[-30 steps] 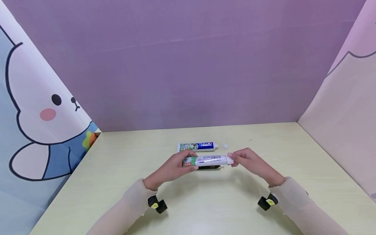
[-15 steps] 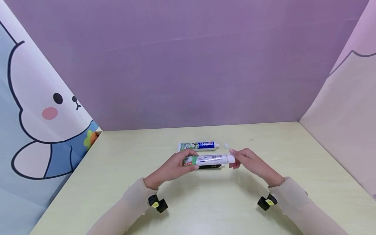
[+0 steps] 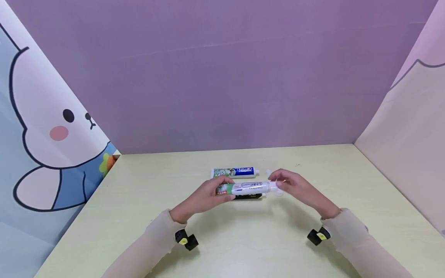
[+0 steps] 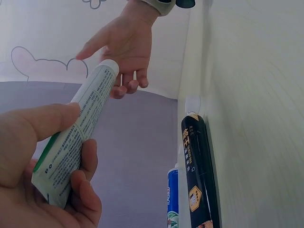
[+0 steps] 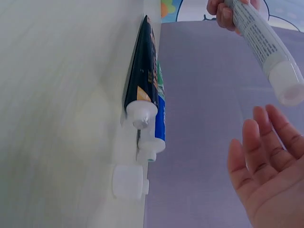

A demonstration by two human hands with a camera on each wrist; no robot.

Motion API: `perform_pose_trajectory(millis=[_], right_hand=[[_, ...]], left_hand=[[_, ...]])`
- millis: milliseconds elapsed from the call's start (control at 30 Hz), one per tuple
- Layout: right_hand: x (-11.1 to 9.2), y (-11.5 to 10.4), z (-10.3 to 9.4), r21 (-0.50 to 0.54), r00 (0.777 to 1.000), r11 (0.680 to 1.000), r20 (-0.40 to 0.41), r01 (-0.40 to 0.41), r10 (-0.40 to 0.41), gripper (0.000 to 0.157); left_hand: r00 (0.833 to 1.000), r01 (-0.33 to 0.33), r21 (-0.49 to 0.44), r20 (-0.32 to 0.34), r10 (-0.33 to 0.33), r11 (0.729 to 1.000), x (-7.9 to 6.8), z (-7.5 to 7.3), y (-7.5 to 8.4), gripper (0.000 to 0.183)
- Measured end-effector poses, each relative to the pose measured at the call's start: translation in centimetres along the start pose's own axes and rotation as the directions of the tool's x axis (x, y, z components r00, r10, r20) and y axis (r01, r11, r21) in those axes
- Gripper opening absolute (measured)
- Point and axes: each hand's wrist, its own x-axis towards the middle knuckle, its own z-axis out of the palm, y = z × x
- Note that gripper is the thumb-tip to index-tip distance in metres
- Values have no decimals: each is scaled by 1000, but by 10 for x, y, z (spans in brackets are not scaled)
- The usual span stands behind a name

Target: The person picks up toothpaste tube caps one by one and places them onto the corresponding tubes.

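Observation:
My left hand (image 3: 213,193) grips a white-and-green toothpaste tube (image 3: 251,188) near its flat end, above the table. The tube's white capped end (image 5: 286,85) points right. Beside that end is my right hand (image 3: 295,189), its fingers loosely spread and holding nothing; in the right wrist view they are apart from the cap. Below the held tube, a black toothpaste tube (image 4: 197,166) lies on the table with its white nozzle (image 5: 141,114) bare. Farther back is a blue-and-green toothpaste tube (image 3: 234,172), also with a bare nozzle (image 5: 152,149).
A white cap (image 5: 128,181) sits on the pale table (image 3: 222,239) near the nozzles, with another small white cap (image 5: 146,186) partly hidden behind it. A purple wall (image 3: 222,77) stands at the back, with printed panels on both sides.
My right fingers were at the tube's cap a second ago; they have come away and spread apart. The left hand holds the tube in nearly the same place.

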Motion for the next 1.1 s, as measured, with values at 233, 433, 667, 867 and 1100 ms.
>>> perform_pose_trajectory(millis=[233,433,667,867,1100], right_hand=[[1,8,-2,-98,996,991,-8,89,-90,37],[2,11,-3,-126,995,988,-26,93,-97,36],[2,12,-5,-134,990,983,-35,128,-133,30],[2,11,-5,-115,986,981,-42,156,-162,28],[2,11,-6,-121,987,983,-64,139,-148,26]], left_hand=[[1000,0,-2,4,0,1000,1,0,0,33],[1000,-10,-2,4,10,1000,4,0,0,33],[1000,-15,-13,4,15,1000,5,1,-1,32],[1000,-22,-10,1,22,1000,6,1,-1,31],[1000,-12,-3,1,12,1000,7,0,0,32]])
